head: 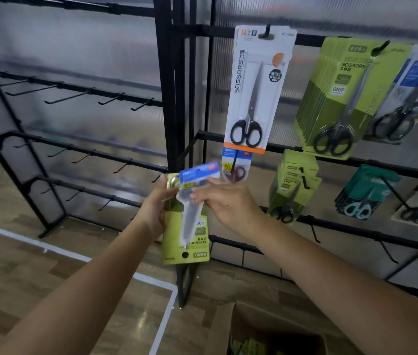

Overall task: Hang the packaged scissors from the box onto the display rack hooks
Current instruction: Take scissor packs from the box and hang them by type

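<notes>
My left hand grips a green scissors pack held upside down in front of the black display rack. My right hand pinches a smaller blue-topped scissors pack that lies over the green one. Just beyond it, a matching blue-topped pack with red-handled scissors hangs on a hook. A white pack of black-handled scissors hangs above that. The open cardboard box stands on the floor below my arms.
Stacks of green packs, a teal stack and other packs hang on the rack's right half. The left rack section has rows of bare hooks. A white line marks the wooden floor.
</notes>
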Available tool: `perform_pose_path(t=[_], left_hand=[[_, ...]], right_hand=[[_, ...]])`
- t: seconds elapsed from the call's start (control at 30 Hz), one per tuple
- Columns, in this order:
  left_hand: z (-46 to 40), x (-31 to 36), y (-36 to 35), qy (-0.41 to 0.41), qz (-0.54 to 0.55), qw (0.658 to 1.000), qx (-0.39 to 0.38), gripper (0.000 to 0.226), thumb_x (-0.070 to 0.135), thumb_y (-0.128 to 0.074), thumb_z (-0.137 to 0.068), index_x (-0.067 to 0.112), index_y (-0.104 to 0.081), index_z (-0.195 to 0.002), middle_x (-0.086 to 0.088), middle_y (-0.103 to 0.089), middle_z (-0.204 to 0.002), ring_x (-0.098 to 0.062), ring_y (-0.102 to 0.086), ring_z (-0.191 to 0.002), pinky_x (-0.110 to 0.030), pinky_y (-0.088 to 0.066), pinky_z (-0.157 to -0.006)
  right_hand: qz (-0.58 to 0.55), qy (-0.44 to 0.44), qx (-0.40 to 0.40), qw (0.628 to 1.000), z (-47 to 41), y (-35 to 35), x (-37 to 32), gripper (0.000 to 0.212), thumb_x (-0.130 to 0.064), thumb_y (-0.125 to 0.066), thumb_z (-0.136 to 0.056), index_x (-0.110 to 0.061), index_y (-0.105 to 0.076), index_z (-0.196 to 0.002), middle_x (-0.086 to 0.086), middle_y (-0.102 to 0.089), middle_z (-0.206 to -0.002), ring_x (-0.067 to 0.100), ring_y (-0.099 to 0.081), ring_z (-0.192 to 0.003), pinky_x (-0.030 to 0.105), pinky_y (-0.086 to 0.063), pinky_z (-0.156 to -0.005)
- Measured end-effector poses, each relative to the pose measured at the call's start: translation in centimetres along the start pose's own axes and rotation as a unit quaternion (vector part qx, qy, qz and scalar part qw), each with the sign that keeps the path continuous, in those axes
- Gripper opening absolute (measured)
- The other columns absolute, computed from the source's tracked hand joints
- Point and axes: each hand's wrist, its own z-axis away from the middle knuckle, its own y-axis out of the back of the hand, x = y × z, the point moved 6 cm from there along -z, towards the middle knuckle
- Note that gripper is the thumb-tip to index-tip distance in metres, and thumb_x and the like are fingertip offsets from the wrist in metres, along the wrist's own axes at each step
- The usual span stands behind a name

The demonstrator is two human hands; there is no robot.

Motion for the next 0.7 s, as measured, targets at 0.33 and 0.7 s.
perform_pose_path(t=[0.33, 0.7], left_hand=[[-0.5, 0.4, -0.2, -0.076, 0.037, 0.992, 0.095, 0.017, -0.008, -0.063, -0.080, 0.009, -0.062, -0.081, -0.001, -0.069, -0.065, -0.014, -0.065, -0.053, -0.025, -0.056, -0.052], [-0.8, -1.8, -1.8, -0.104, -0.143, 0.984, 0.033, 0.019, -0.005, -0.066, -0.080, 0.010, -0.068, -0.092, 0.001, -0.071, -0.079, -0.011, -0.067, -0.068, -0.020, -0.055, -0.058]], right_hand=[[-0.045, -0.237, 0.038, 0.970, 3.9, -1.2, 5.3, 0.046, 0.028, -0.047, -0.068, 0.005, -0.068, -0.101, 0.010, -0.059, -0.121, 0.023, -0.047, -0.125, 0.023, -0.033, -0.109], [-0.114, -0.469, 0.106, 0.870, 5.7, -0.1, 10.1, 0.047, 0.010, -0.060, -0.082, -0.006, -0.056, -0.126, 0.009, -0.057, -0.127, 0.017, -0.050, -0.119, 0.020, -0.040, -0.097]])
